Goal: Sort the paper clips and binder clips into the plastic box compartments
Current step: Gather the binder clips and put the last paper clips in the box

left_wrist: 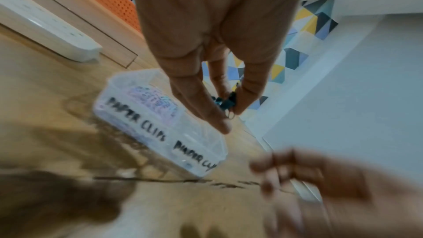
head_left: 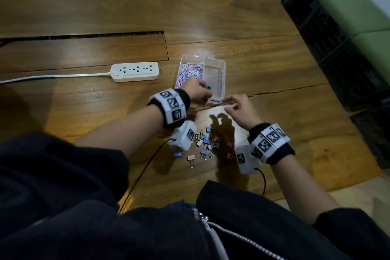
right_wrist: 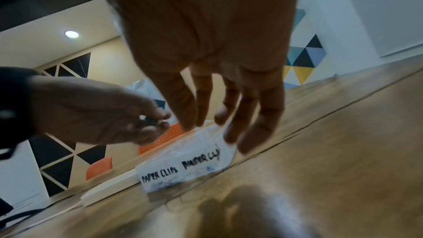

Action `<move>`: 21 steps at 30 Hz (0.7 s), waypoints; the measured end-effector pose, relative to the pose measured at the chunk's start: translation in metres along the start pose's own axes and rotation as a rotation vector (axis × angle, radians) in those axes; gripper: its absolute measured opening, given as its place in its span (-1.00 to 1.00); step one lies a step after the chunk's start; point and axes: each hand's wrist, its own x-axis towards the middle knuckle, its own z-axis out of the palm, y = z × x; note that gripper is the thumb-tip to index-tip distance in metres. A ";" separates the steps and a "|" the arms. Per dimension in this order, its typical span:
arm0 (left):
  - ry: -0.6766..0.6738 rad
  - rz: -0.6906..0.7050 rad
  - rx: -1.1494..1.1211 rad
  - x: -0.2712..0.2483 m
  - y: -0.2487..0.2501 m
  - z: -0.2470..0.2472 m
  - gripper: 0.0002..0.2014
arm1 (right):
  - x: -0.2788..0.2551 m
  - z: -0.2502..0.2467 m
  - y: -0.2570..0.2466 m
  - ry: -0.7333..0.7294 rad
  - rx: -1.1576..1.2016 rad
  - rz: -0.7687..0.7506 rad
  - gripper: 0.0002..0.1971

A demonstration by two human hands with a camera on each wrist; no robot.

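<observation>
Box (head_left: 222,69) sits on the table (head_left: 84,6), paper clips (head_left: 191,72) filling its left compartment; the right one looks bare. Left hand (head_left: 198,91) hovers over the box, fingertips pinching a binder clip (left_wrist: 225,103). Right hand (head_left: 240,110) hangs just beside the box's near wall, fingers loosely spread, holding nothing. Loose binder clips (head_left: 207,145) lie near the wrists. Each is probably light, stiff and springy; grip the body, not the wire handles.

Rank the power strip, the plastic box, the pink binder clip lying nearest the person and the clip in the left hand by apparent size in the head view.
1. Plastic box
2. Power strip, close to the box, so the order is unsure
3. Pink binder clip
4. Blue binder clip pinched by the left hand, mostly hidden
</observation>
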 end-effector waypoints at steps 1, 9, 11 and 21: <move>0.015 -0.001 -0.061 0.008 0.007 0.003 -0.84 | -0.010 -0.001 0.007 -0.065 -0.037 0.045 -0.60; -0.022 0.029 0.233 0.021 0.013 0.012 -0.58 | -0.073 0.037 0.036 -0.281 -0.375 0.178 -0.18; -0.044 0.136 0.358 0.007 0.005 0.008 -0.43 | -0.077 0.045 0.040 -0.230 -0.376 0.113 -0.34; -0.277 0.180 1.151 -0.058 -0.072 0.003 -0.32 | -0.061 0.040 0.042 -0.218 -0.358 0.058 -0.80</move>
